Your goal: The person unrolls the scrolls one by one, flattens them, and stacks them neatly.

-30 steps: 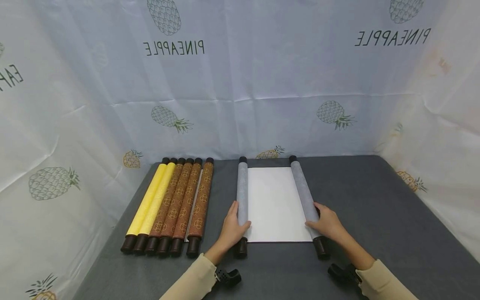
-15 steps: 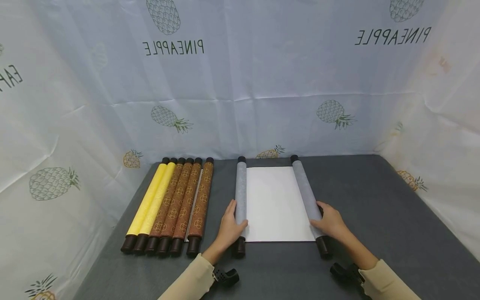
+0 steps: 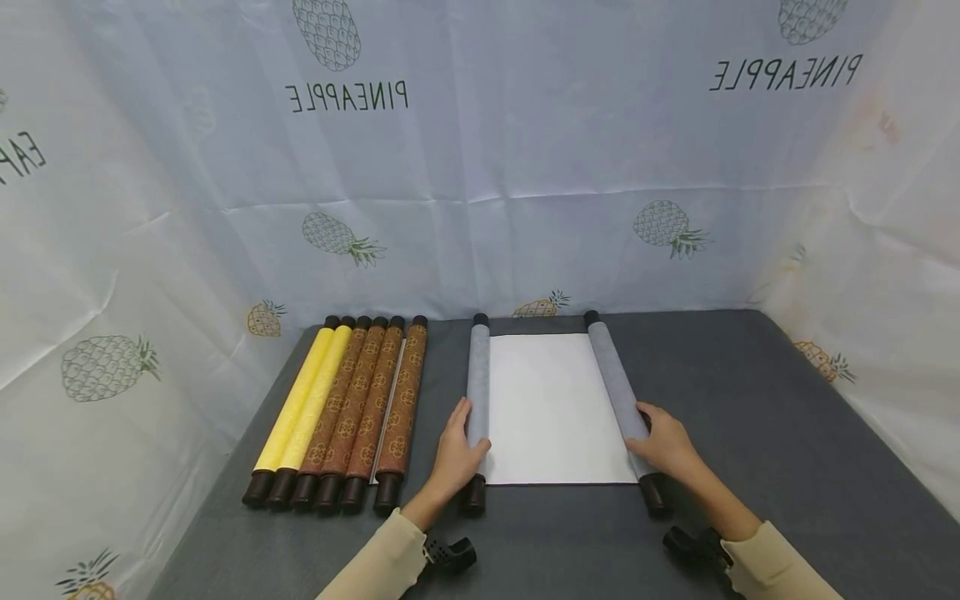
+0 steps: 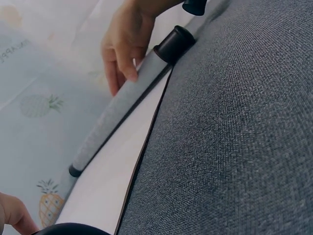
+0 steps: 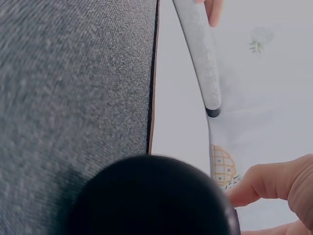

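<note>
A grey-blue scroll lies partly unrolled on the table, its white paper flat between two rolls. My left hand grips the left roll near its near end, thumb on the paper side. On the other side my right hand holds the right roll the same way, just above its dark end knob. In the left wrist view the right hand's fingers bend over the grey roll. A large black knob fills the bottom of the right wrist view, beside the thumb.
Left of the open scroll, two yellow scrolls and several brown patterned scrolls lie side by side. Dark grey cloth covers the table. A pineapple-print curtain hangs behind and at both sides.
The two rolls have moved slightly apart, the left one leftward and the right one rightward, with the hands on them. More white paper shows between them.
</note>
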`<control>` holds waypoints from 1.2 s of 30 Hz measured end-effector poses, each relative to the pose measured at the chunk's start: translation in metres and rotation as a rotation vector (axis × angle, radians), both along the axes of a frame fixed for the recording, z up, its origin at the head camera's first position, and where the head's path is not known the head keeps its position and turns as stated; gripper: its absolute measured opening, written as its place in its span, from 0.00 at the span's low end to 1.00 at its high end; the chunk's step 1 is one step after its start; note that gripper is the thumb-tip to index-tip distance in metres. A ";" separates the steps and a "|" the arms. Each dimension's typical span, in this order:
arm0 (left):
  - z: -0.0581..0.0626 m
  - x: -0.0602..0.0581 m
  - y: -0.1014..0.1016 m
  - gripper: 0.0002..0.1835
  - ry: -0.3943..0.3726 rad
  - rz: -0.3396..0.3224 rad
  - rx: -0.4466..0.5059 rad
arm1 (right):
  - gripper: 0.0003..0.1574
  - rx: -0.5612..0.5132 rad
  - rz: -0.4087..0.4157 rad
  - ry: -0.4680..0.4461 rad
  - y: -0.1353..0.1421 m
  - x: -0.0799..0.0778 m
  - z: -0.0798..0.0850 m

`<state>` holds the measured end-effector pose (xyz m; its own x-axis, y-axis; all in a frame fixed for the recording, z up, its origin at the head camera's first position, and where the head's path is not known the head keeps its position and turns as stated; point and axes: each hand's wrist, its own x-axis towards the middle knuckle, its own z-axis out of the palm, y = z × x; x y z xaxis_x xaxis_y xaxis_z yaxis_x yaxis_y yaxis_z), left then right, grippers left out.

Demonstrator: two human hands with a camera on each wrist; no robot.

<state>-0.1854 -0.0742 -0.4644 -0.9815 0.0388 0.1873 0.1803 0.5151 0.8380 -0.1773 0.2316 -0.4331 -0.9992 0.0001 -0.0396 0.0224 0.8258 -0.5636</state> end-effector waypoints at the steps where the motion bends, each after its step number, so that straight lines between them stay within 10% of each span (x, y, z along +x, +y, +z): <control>1: 0.000 0.000 0.000 0.36 0.000 0.002 0.005 | 0.43 0.001 -0.003 -0.001 0.000 0.000 0.000; 36: -0.002 -0.001 -0.007 0.42 -0.055 0.022 -0.038 | 0.47 0.054 -0.022 -0.033 0.012 -0.002 -0.002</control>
<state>-0.1863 -0.0817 -0.4666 -0.9910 0.0230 0.1318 0.1226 0.5503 0.8259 -0.1795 0.2435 -0.4353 -0.9971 0.0251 -0.0720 0.0588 0.8540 -0.5169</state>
